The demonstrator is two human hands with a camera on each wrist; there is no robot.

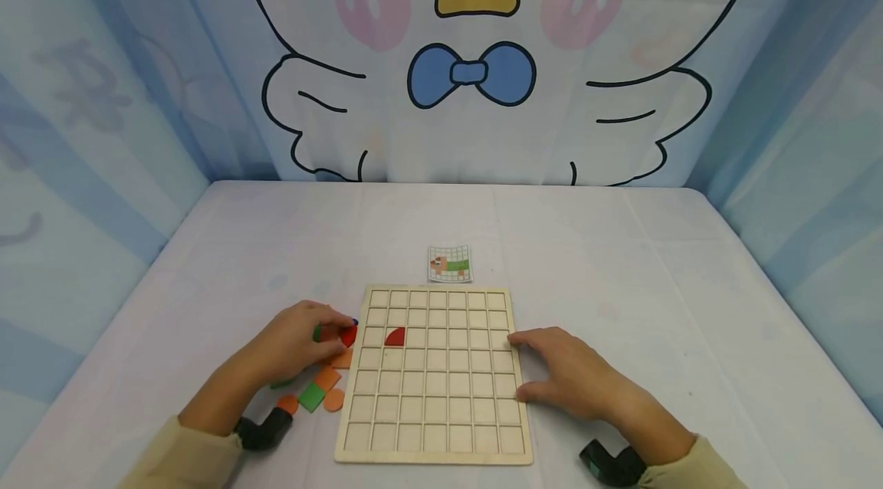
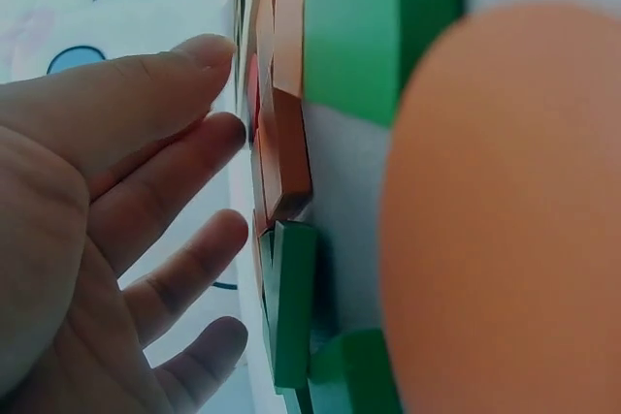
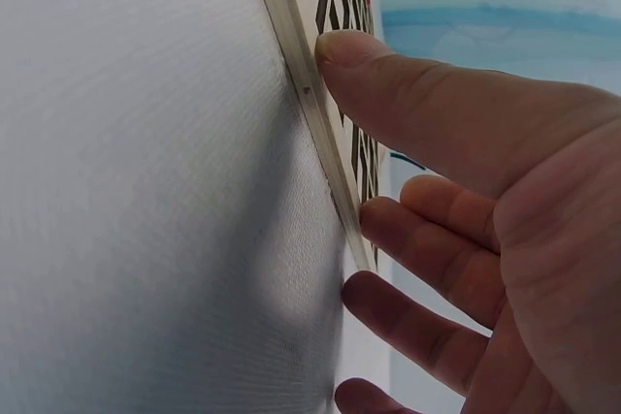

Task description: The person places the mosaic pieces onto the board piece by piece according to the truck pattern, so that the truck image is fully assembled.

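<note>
A pale wooden board with a grid of square cells lies flat on the table. One red quarter-round piece sits in a cell in its upper left part. Just left of the board, my left hand is over loose pieces, thumb and fingertips close around a red piece. In the left wrist view its fingers reach out loosely, with a gap at the fingertips. My right hand touches the board's right edge with thumb and fingertips, fingers spread in the right wrist view.
Loose green and orange pieces, some square and some round, lie left of the board. A small picture card of a gridded orange and green figure lies behind it. A printed curtain rises past the table's far edge.
</note>
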